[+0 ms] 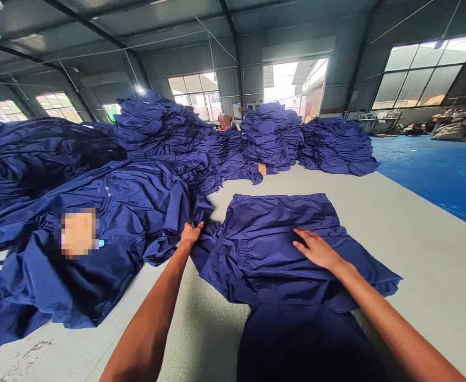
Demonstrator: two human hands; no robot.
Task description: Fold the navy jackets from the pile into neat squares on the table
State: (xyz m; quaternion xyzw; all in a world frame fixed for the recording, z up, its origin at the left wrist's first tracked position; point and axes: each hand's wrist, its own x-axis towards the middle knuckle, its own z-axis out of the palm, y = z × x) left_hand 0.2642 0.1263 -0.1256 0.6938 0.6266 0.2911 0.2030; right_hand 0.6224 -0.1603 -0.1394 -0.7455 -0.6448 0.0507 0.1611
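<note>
Two bare hands at a folded navy garment on a pale table.
At far left a loose heap of navy clothing (125, 207) bears a tan patch (79, 233), blurred beyond reading. Just right of it, the left hand (193, 233) has its fingers curled in at the garment's left edge; I cannot tell whether they grip the cloth. The folded garment (272, 223) lies mid-table, its top edge straight, gathered bands showing on its left part. The right hand (314, 248) rests on its right half, palm down, fingers spread, gripping nothing. Behind stand piled navy stacks (272, 132), with a small orange tag (262, 169) before them. The pale table (399, 228) reaches rightward, near a blue floor (427, 164).
</note>
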